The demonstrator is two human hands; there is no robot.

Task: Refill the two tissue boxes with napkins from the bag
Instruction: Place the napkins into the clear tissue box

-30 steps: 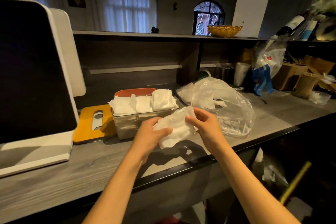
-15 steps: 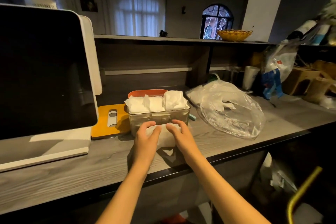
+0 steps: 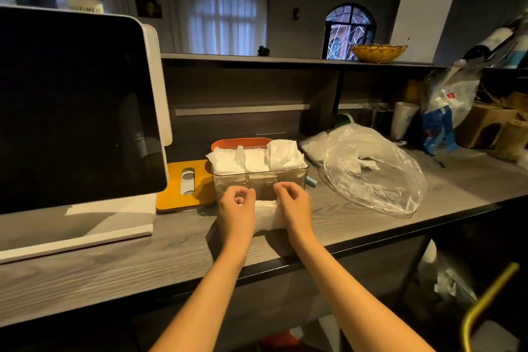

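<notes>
A grey wood-grain worktop (image 3: 94, 266) with a dark front edge runs from the near left to the far right, under dim warm light. At its middle stands a clear tissue box (image 3: 261, 178), piled to the rim with white napkins (image 3: 257, 158); an orange-rimmed box (image 3: 241, 142) sits directly behind it, mostly hidden. Just in front of the clear box both hands hold one folded napkin (image 3: 267, 216) low over the worktop: the left hand (image 3: 236, 213) has its fingers curled round the napkin's left end, the right hand (image 3: 294, 208) has its fingers curled over the right end. To the right of the boxes lies a crumpled clear plastic bag (image 3: 371, 171) with a few white napkins showing inside. To the left lies a flat yellow lid (image 3: 187, 184) with an oval slot, partly tucked against the clear box, and further left a large dark screen (image 3: 77, 106) on a white stand fills that end. A raised shelf (image 3: 285, 59) runs along the back, carrying a yellow woven basket (image 3: 378, 51) towards the right. The far right end of the worktop is crowded with brown cardboard boxes (image 3: 485, 123), a blue-and-clear bag (image 3: 440, 117) and white cups (image 3: 403, 118). Beyond the shelf are a curtained window (image 3: 220, 20) and a small arched window (image 3: 350, 28) in a grey wall.
</notes>
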